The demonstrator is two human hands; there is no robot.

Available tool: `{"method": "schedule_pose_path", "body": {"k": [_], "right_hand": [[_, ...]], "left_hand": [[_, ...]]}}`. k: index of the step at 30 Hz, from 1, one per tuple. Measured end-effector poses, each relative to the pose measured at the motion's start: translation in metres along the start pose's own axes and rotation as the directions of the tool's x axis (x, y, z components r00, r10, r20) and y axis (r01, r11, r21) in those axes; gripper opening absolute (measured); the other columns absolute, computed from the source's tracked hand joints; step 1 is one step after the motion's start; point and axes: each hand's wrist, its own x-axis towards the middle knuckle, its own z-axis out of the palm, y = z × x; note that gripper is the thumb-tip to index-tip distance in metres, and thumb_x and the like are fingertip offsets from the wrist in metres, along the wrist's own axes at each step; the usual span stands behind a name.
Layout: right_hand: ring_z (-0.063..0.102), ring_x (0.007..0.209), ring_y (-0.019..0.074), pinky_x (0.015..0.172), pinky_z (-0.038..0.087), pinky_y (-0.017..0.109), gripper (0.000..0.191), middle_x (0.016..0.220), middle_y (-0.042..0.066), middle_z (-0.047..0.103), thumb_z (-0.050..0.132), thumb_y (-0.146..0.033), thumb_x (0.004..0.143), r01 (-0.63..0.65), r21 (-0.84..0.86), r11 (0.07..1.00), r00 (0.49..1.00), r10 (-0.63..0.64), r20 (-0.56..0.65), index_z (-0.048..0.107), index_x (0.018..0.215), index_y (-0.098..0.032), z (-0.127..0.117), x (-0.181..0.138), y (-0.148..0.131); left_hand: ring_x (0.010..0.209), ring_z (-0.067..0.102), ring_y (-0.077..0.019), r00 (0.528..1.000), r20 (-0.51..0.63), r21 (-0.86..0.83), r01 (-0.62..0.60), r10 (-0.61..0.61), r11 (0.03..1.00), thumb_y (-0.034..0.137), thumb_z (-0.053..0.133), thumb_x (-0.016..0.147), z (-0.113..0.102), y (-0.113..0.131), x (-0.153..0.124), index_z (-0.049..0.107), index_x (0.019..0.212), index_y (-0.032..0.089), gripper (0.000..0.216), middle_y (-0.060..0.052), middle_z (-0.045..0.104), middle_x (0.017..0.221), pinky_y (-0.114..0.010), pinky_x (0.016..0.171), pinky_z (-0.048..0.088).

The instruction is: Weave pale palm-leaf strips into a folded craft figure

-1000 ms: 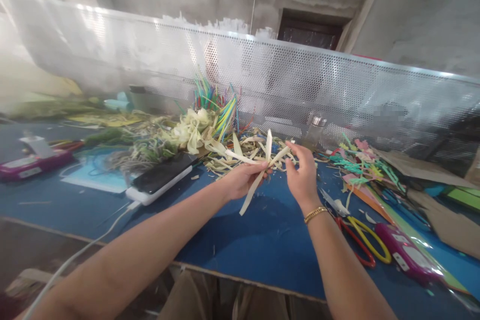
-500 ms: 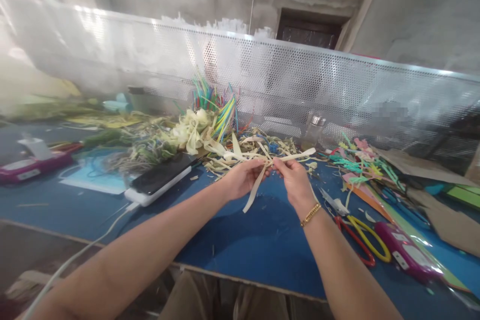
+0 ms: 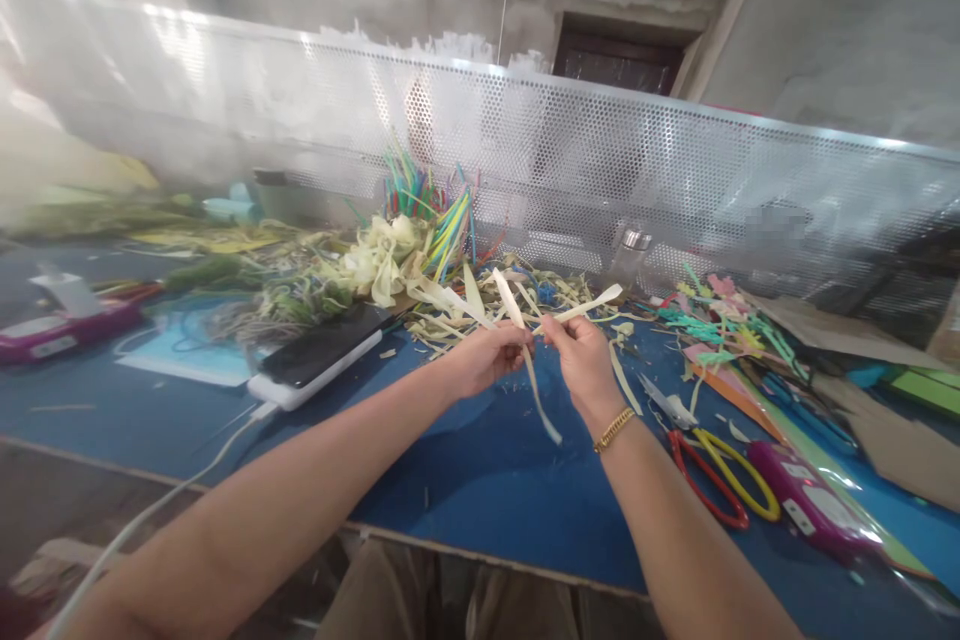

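The left hand (image 3: 484, 360) and right hand (image 3: 583, 362) are held side by side above the table (image 3: 480, 495), with leaf strips (image 3: 537, 392) pinched between them. Behind them a heap of cuttings (image 3: 450, 305) is piled before the screen (image 3: 600, 180). A phone (image 3: 319, 352) is laid left, scissors (image 3: 720, 468) right.

The blue tabletop (image 3: 480, 490) fills the lower frame. At its centre lies a heap of pale strips (image 3: 480, 305). To the left are a flat black-and-white device (image 3: 315, 355) and a light-blue sheet (image 3: 184, 352). To the right are coloured paper scraps (image 3: 720, 325), red and yellow scissors (image 3: 720, 480) and a purple case (image 3: 814, 510).
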Motion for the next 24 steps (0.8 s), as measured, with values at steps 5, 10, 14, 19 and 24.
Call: {"method": "schedule_pose_path", "body": {"k": [5,10,14,19,24], "right_hand": [[0.05,0.057,0.0136,0.062,0.041,0.028,0.036,0.058,-0.001,0.057,0.064,-0.052,0.073,0.0,-0.007,1.0,1.0,0.0,-0.023,0.057,0.06,-0.019,-0.002,0.001,0.0],[0.051,0.058,0.0138,0.06,0.041,0.028,0.036,0.059,0.0,0.059,0.064,-0.053,0.072,-0.023,0.055,0.998,0.999,0.025,-0.043,0.058,0.063,-0.019,-0.004,0.004,0.002],[0.051,0.057,0.0141,0.058,0.041,0.029,0.035,0.059,0.001,0.058,0.066,-0.052,0.07,-0.075,0.158,0.985,0.995,0.084,-0.048,0.058,0.065,-0.019,-0.004,0.007,0.006],[0.055,0.069,0.0184,0.067,0.044,0.034,0.042,0.078,0.006,0.061,0.065,-0.05,0.069,-0.084,0.095,0.992,0.962,0.106,-0.253,0.061,0.093,-0.015,-0.016,0.018,0.009],[0.049,0.109,0.0308,0.095,0.032,0.049,0.04,0.114,0.014,0.061,0.061,-0.05,0.075,0.18,-0.483,0.857,0.871,-0.367,-0.327,0.066,0.101,-0.019,-0.033,0.019,-0.002]], "left_hand": [[0.057,0.054,-0.0062,1.0,-0.003,-0.029,0.03,-0.03,0.999,0.011,0.066,0.067,-0.002,-0.001,0.002,0.061,0.068,0.013,0.005,-0.001,0.061,0.065,-0.016,0.054,0.042],[0.061,0.057,-0.0067,0.999,0.029,-0.09,0.016,-0.013,0.996,0.016,0.069,0.072,-0.001,0.004,-0.001,0.065,0.077,0.012,0.007,-0.002,0.064,0.07,-0.017,0.057,0.045],[0.063,0.058,-0.0059,0.994,0.061,-0.093,-0.083,0.089,0.992,0.013,0.073,0.07,-0.001,0.007,-0.001,0.068,0.084,0.011,0.015,-0.002,0.065,0.071,-0.016,0.061,0.045],[0.058,0.054,-0.0049,0.982,-0.027,-0.01,-0.188,0.188,0.982,0.02,0.079,0.065,-0.006,0.002,0.004,0.068,0.074,0.011,0.016,0.0,0.063,0.065,-0.017,0.058,0.042],[0.06,0.055,-0.007,0.985,-0.03,0.046,-0.166,0.168,0.985,0.023,0.079,0.064,-0.009,0.0,0.005,0.067,0.075,0.012,0.02,0.0,0.065,0.068,-0.02,0.06,0.042]]}}
